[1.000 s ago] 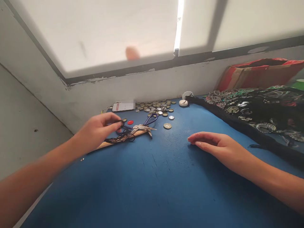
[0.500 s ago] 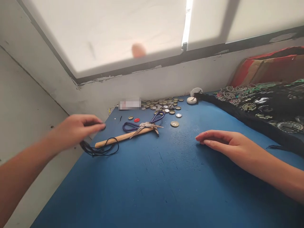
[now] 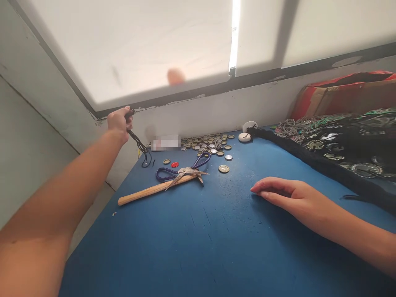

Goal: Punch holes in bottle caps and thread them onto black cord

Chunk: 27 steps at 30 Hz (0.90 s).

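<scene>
My left hand [image 3: 120, 121] is raised near the window sill at the far left, fingers closed on a bundle of black cord [image 3: 141, 147] that dangles down toward the blue table [image 3: 216, 239]. My right hand [image 3: 289, 198] rests flat on the table with fingers stretched out, holding nothing. Blue-handled scissors [image 3: 182, 170] lie across a wooden stick [image 3: 151, 191] between the hands. A heap of metal bottle caps [image 3: 208, 143] lies by the wall, with one loose cap [image 3: 223, 168] and a red cap [image 3: 175, 164] nearer.
A long black fabric strip [image 3: 312, 163] runs along the right side, beside a pile of dark beaded pieces [image 3: 349, 140]. A red cardboard box [image 3: 343, 93] stands at the back right. White round objects [image 3: 247, 131] sit by the wall. The table's left edge drops off.
My left hand lifted the black cord off the table, swung out left and then rose up toward the window sill. The right hand stayed put.
</scene>
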Each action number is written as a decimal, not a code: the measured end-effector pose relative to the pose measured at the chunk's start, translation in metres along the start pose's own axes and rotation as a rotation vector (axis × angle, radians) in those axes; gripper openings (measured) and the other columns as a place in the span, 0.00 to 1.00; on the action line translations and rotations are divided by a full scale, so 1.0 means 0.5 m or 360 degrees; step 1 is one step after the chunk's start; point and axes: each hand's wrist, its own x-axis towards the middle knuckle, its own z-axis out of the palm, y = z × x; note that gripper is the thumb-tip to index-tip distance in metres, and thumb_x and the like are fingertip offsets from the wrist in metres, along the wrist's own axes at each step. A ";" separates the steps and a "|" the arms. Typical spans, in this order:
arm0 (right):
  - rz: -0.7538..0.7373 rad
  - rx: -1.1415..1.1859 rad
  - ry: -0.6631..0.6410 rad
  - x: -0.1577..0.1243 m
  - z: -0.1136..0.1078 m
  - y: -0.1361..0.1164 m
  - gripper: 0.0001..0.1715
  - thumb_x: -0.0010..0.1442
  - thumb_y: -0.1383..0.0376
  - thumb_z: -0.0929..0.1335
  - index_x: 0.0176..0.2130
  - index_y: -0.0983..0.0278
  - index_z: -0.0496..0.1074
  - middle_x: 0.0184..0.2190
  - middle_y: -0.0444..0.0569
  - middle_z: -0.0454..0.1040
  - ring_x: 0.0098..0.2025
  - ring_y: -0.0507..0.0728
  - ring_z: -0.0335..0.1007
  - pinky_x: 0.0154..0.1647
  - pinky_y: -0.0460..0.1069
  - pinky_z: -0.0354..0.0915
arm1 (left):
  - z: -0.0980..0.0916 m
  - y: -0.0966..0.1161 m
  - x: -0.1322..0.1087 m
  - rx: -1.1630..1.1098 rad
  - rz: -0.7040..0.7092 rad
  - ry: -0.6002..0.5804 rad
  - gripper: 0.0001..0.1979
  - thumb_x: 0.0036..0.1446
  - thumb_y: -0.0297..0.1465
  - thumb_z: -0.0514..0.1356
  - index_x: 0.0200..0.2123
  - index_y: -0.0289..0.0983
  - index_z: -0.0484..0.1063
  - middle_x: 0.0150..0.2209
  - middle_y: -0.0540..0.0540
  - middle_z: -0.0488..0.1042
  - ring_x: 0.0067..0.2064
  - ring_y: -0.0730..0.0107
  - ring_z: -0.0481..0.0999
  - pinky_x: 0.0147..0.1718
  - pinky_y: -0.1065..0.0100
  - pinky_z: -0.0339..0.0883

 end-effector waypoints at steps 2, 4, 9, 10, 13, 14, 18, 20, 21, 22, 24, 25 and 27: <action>-0.0021 0.0004 -0.0007 -0.001 -0.001 0.003 0.21 0.54 0.44 0.64 0.40 0.50 0.75 0.46 0.41 0.75 0.52 0.61 0.67 0.54 0.55 0.60 | 0.022 -0.027 -0.004 0.0054 0.0012 -0.0044 0.18 0.62 0.42 0.43 0.37 0.35 0.64 0.27 0.53 0.69 0.27 0.78 0.60 0.24 0.75 0.54; -0.0043 -0.0001 -0.0013 -0.002 -0.002 0.004 0.21 0.54 0.44 0.64 0.40 0.50 0.75 0.47 0.41 0.75 0.53 0.61 0.66 0.54 0.55 0.59 | 0.043 -0.063 -0.023 0.0172 0.0013 -0.0184 0.19 0.57 0.45 0.49 0.32 0.35 0.67 0.23 0.52 0.69 0.26 0.76 0.63 0.24 0.73 0.56; -0.0040 -0.0022 -0.0018 -0.002 -0.003 0.005 0.20 0.54 0.44 0.64 0.40 0.49 0.75 0.48 0.40 0.74 0.53 0.61 0.66 0.54 0.55 0.60 | 0.075 -0.132 -0.081 0.0630 0.0064 -0.0591 0.19 0.36 0.45 0.68 0.16 0.36 0.68 0.13 0.50 0.63 0.24 0.66 0.67 0.25 0.68 0.52; -0.0039 -0.0023 -0.0021 -0.001 -0.002 0.005 0.20 0.54 0.44 0.64 0.40 0.50 0.75 0.48 0.40 0.74 0.53 0.62 0.66 0.54 0.55 0.60 | 0.078 -0.135 -0.086 0.0690 0.0108 -0.0600 0.20 0.37 0.46 0.68 0.15 0.36 0.68 0.14 0.49 0.63 0.25 0.64 0.68 0.25 0.68 0.52; -0.0037 -0.0003 -0.0013 -0.003 0.003 0.001 0.20 0.54 0.44 0.64 0.39 0.50 0.75 0.47 0.40 0.75 0.53 0.61 0.66 0.53 0.55 0.60 | 0.088 -0.113 -0.086 0.0775 0.0263 -0.0500 0.20 0.45 0.49 0.63 0.21 0.36 0.72 0.21 0.45 0.72 0.31 0.60 0.71 0.29 0.67 0.56; -0.0028 0.0009 0.0006 -0.005 0.003 -0.003 0.20 0.54 0.45 0.64 0.40 0.50 0.75 0.47 0.40 0.75 0.53 0.61 0.67 0.53 0.55 0.61 | 0.093 -0.097 -0.086 0.0778 0.0311 -0.0445 0.20 0.47 0.50 0.61 0.25 0.37 0.74 0.26 0.45 0.74 0.33 0.60 0.72 0.31 0.67 0.58; -0.0001 0.0070 0.0190 -0.014 -0.027 -0.026 0.20 0.51 0.46 0.67 0.40 0.51 0.77 0.44 0.42 0.77 0.49 0.62 0.70 0.51 0.57 0.63 | 0.137 0.000 -0.118 0.0597 0.0694 -0.0308 0.19 0.56 0.47 0.57 0.38 0.38 0.74 0.35 0.45 0.77 0.36 0.64 0.74 0.37 0.67 0.62; 0.0016 0.0210 0.0394 -0.007 -0.065 -0.032 0.18 0.49 0.50 0.70 0.38 0.55 0.78 0.40 0.45 0.79 0.46 0.63 0.73 0.50 0.57 0.65 | 0.172 0.064 -0.166 0.0414 0.1022 -0.0400 0.15 0.57 0.42 0.56 0.37 0.37 0.74 0.33 0.46 0.78 0.34 0.67 0.75 0.36 0.68 0.64; 0.0036 0.0312 0.0505 0.002 -0.088 -0.030 0.16 0.48 0.54 0.71 0.37 0.57 0.78 0.37 0.47 0.79 0.44 0.62 0.74 0.50 0.57 0.66 | 0.191 0.099 -0.198 0.0346 0.1149 -0.0497 0.14 0.58 0.40 0.56 0.38 0.38 0.74 0.33 0.47 0.78 0.33 0.68 0.75 0.35 0.69 0.64; 0.0037 0.0455 0.0696 0.014 -0.112 -0.024 0.13 0.49 0.59 0.72 0.37 0.59 0.78 0.37 0.48 0.79 0.42 0.61 0.75 0.49 0.56 0.66 | 0.211 0.135 -0.234 0.0299 0.1281 -0.0608 0.12 0.59 0.39 0.56 0.39 0.38 0.74 0.33 0.48 0.78 0.33 0.69 0.75 0.35 0.70 0.64; 0.0028 0.0519 0.0891 0.044 -0.154 0.000 0.10 0.55 0.66 0.67 0.39 0.59 0.76 0.41 0.46 0.78 0.44 0.56 0.74 0.51 0.54 0.67 | 0.251 0.207 -0.313 0.0246 0.1625 -0.0786 0.09 0.59 0.34 0.55 0.38 0.40 0.74 0.36 0.50 0.78 0.35 0.70 0.76 0.34 0.71 0.63; 0.0040 0.0504 0.0918 0.060 -0.170 0.017 0.11 0.56 0.70 0.67 0.40 0.61 0.75 0.41 0.47 0.78 0.45 0.55 0.74 0.53 0.53 0.65 | 0.270 0.241 -0.353 0.0236 0.1813 -0.0872 0.09 0.59 0.33 0.55 0.37 0.40 0.74 0.36 0.51 0.78 0.35 0.70 0.75 0.32 0.71 0.61; 0.0085 0.0459 0.0843 0.091 -0.189 0.057 0.08 0.57 0.72 0.69 0.39 0.64 0.75 0.40 0.47 0.77 0.46 0.54 0.72 0.55 0.55 0.63 | 0.311 0.300 -0.423 0.0296 0.2062 -0.1057 0.10 0.61 0.32 0.52 0.38 0.41 0.74 0.38 0.50 0.78 0.36 0.69 0.75 0.28 0.70 0.58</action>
